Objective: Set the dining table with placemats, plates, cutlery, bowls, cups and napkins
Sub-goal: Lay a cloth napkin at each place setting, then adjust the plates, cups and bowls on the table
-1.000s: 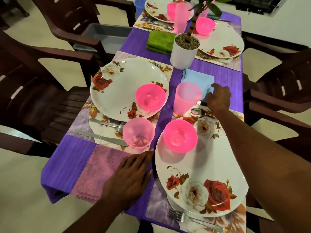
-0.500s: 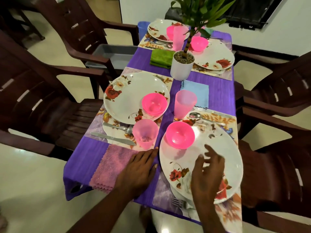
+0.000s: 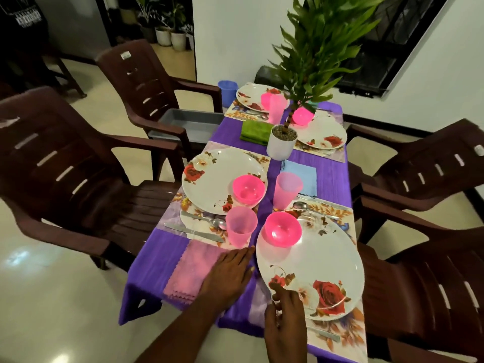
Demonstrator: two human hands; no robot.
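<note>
While the near right plate point(image 3: 314, 260) lies on its floral placemat point(image 3: 348, 328) at the bench's near right corner, the right hand point(image 3: 285, 323) rests at its near rim, fingers point(image 3: 279, 289) loosely spread and holding nothing. A pink bowl point(image 3: 283, 229) sits on that plate's far edge. The left hand point(image 3: 230, 279) lies flat, fingers straight, half on the pink napkin point(image 3: 193, 271) and half on the purple cloth point(image 3: 157, 255). Just beyond the napkin stand a pink cup point(image 3: 241, 226), a knife point(image 3: 193, 231) and a spoon point(image 3: 207, 218). Farther along stands a potted plant point(image 3: 282, 142). Brown chairs point(image 3: 78, 163) flank the bench.
</note>
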